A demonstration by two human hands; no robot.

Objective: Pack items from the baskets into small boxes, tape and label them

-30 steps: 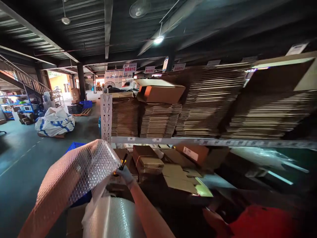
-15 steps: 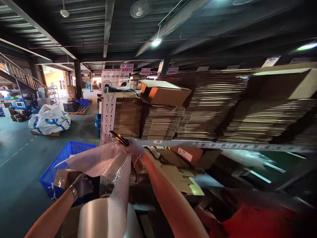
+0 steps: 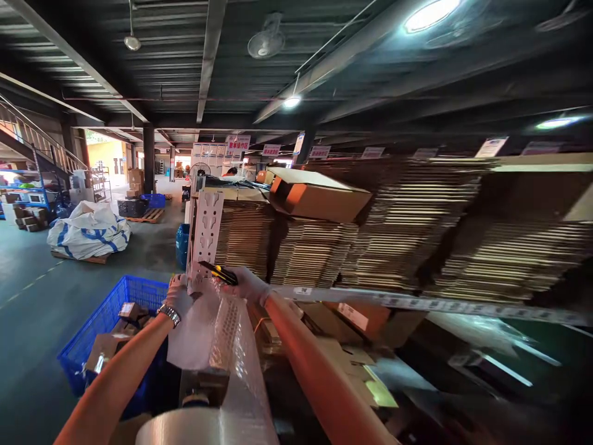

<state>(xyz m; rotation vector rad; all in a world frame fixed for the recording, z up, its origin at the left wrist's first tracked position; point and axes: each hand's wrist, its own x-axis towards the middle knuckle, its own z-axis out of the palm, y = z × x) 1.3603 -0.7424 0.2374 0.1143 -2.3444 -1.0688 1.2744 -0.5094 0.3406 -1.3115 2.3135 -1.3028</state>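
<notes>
— What fills the right side?
— A shelf [image 3: 417, 301] stacked with flattened cartons [image 3: 398, 228]; a blue crate [image 3: 99, 321] sits on the floor at left.
— And the bubble wrap [image 3: 222, 327]?
— It rises from its roll [image 3: 185, 426] at the bottom edge. The left hand [image 3: 178, 295] has its fingers closed on the top edge; the right hand [image 3: 248, 285] grips a yellow-black utility knife [image 3: 217, 272] there.

A big dark hall is shown, with a grey floor [image 3: 37, 309] and round lamps [image 3: 428, 13] overhead. Flat boxes [image 3: 398, 235] are stacked on a shelf [image 3: 417, 301]. Stairs [image 3: 28, 142] are seen, perhaps with railings.
</notes>
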